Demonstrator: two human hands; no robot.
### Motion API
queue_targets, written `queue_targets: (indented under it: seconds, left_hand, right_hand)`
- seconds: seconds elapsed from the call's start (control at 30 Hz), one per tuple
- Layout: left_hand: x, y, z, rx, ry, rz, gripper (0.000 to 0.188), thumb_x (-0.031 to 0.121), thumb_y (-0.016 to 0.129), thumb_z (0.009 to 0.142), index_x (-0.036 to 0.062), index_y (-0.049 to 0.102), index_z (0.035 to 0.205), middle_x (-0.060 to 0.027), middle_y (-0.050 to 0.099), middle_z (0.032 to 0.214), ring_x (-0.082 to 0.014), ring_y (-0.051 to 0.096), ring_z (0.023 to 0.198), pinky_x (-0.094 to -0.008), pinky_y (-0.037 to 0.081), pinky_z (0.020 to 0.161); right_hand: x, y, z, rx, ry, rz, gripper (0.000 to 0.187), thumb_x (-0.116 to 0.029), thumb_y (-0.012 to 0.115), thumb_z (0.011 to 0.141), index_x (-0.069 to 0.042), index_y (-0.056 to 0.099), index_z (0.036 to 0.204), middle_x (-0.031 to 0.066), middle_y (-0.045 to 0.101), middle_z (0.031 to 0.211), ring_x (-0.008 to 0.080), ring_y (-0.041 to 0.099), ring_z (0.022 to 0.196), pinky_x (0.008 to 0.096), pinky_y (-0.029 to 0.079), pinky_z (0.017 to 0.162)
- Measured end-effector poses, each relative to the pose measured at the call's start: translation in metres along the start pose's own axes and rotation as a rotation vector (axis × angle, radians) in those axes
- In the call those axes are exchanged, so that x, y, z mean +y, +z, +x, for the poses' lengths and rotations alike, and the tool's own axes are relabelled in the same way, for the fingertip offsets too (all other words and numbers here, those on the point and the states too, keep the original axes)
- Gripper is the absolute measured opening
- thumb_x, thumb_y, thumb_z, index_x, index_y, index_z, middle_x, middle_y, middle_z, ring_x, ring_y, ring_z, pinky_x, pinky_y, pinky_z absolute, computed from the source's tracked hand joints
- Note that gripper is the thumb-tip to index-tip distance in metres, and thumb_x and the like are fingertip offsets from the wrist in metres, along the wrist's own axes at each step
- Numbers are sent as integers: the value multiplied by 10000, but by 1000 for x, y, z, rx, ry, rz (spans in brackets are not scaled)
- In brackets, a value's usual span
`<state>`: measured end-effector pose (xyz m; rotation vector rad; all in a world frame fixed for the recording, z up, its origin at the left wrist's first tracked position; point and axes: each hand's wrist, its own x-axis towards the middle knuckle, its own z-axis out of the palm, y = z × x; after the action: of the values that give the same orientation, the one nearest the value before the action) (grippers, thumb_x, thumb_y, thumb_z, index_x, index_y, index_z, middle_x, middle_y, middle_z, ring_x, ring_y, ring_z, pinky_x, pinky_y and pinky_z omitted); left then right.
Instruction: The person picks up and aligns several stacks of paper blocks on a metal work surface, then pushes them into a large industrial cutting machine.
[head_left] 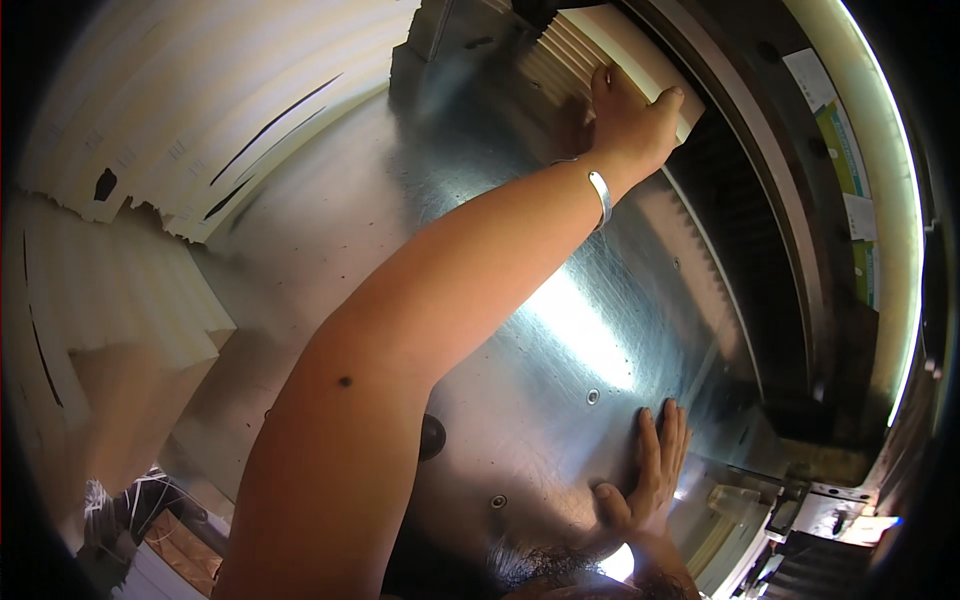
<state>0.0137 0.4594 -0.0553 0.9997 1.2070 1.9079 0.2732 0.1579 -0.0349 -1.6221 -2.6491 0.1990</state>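
My left arm reaches far across a shiny metal table [480, 420], with a silver bracelet at the wrist. At the far right, my left hand [635, 120] is closed against the near end of a pale stack of paper [625, 45]; some of its fingers are hidden. The stack lies along a dark slot at the back of the table. Nearer to me on the right, my right hand [650, 475] rests flat on the metal with its fingers stretched out and nothing in it.
Large stacks of cream paper sheets [270, 90] stand at the far left, with another paper pile [130, 290] nearer. A dark machine beam [790, 200] with a bright light strip [912, 230] curves along the right. A black knob [431, 437] sits beside my left elbow.
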Motion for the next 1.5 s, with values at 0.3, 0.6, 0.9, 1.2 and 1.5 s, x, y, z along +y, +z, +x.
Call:
queue_targets:
  seconds: [0.3,0.6,0.9,1.2,1.5]
  left_hand:
    - [12,-5,-8,-62,-174,-224,649,368,658,925,-77,433,1340,-265,322,1488,-358,470,1302,-451,411,1105]
    - [6,-5,-5,-46,-169,-109,707,408,666,919,-100,450,1361,-257,223,1587,-350,388,1418,-443,374,1152]
    - [-10,0,8,131,-69,121,428,324,711,876,-29,638,1108,-158,646,1101,-307,634,1071,-500,499,950]
    - [-28,-24,38,-28,-422,-169,399,422,739,881,95,647,1092,-45,631,988,-242,603,1032,-584,452,900]
    - [-84,-51,104,-226,-399,-497,116,175,662,1010,110,605,931,48,471,728,-69,409,610,-224,362,529]
  right_hand:
    - [3,2,-2,10,8,-7,963,-722,557,879,6,485,1506,369,327,1584,552,277,1490,671,144,1203]
    - [5,1,-2,0,10,12,959,-684,624,851,4,486,1506,372,321,1584,551,267,1495,668,134,1208]
    - [2,-1,-1,-26,17,37,958,-678,664,833,-23,491,1511,363,302,1597,553,249,1500,664,140,1211]
    - [7,-9,3,-81,48,60,927,-698,694,819,-205,458,1567,289,275,1639,516,248,1510,663,152,1221]
    - [30,9,-9,90,37,124,997,-731,646,837,-193,330,1614,223,278,1660,422,199,1556,628,125,1255]
